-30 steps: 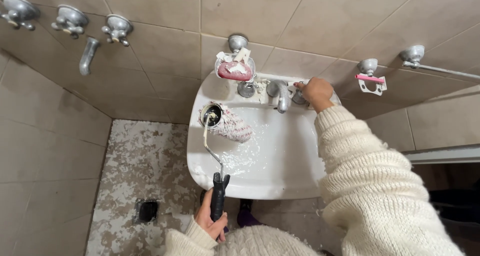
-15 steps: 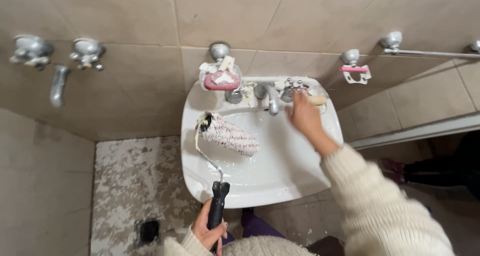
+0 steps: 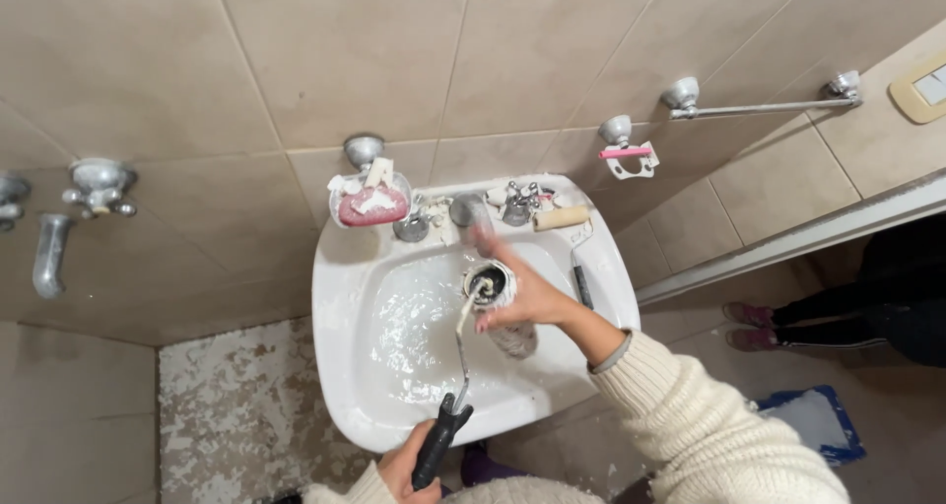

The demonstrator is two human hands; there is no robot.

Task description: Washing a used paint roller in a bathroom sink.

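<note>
My left hand [image 3: 402,470] grips the black handle [image 3: 437,443] of a paint roller at the front rim of a white wash basin [image 3: 345,366]. The roller's metal arm rises to its paint-soaked sleeve [image 3: 503,317], which hangs over the bowl under the tap [image 3: 471,211]. My right hand [image 3: 522,289] is wrapped around that sleeve. White paint water streaks the bowl.
A second small roller [image 3: 564,218] lies on the basin's back right ledge. A soap dish [image 3: 371,199] hangs on the tiled wall, a towel rail [image 3: 754,100] at right. Wall taps [image 3: 97,184] sit at left. Another person's feet [image 3: 754,327] stand in the doorway beside a blue paint tray [image 3: 813,420].
My right hand left the tap handle and came down onto the roller sleeve. The roller swung right, toward the tap. The view shifted left.
</note>
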